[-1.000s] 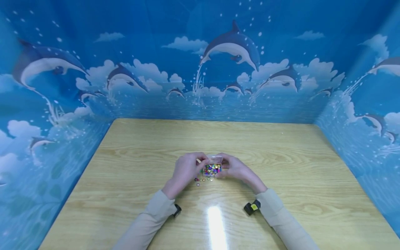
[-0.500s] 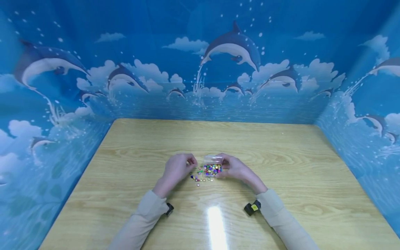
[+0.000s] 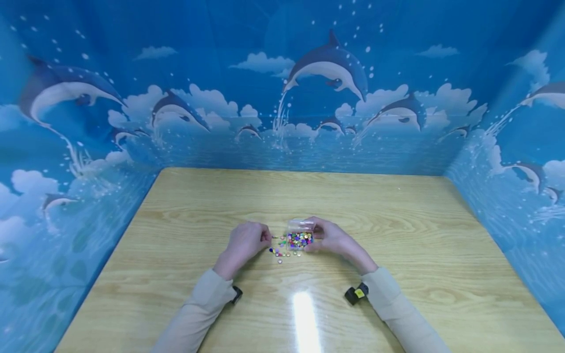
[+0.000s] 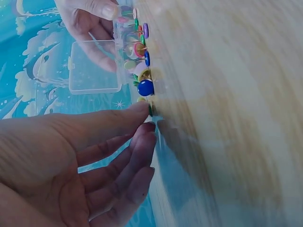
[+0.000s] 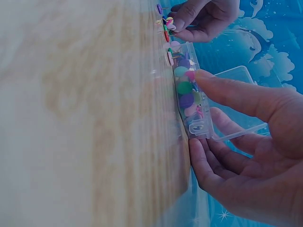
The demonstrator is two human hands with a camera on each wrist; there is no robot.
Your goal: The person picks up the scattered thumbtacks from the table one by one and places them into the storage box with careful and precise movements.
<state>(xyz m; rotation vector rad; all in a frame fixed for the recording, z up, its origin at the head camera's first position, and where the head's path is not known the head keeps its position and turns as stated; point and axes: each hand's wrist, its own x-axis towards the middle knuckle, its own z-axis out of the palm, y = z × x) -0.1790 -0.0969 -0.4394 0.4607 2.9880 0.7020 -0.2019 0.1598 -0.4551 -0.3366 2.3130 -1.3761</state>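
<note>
Wood-grained surface (image 3: 410, 230) is strewn with tacks (image 4: 146, 87), likely light, stiff and best taken by their heads, beside the box (image 5: 199, 128) gripped by the fingers (image 5: 202, 165) of the right hand (image 3: 328, 236); whether one is pinched by the left hand (image 3: 246, 239) cannot be told

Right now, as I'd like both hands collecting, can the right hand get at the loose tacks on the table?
Probably not: the right hand grips the clear box, which sits between it and most of the loose tacks; it would likely need to let go first.
</note>
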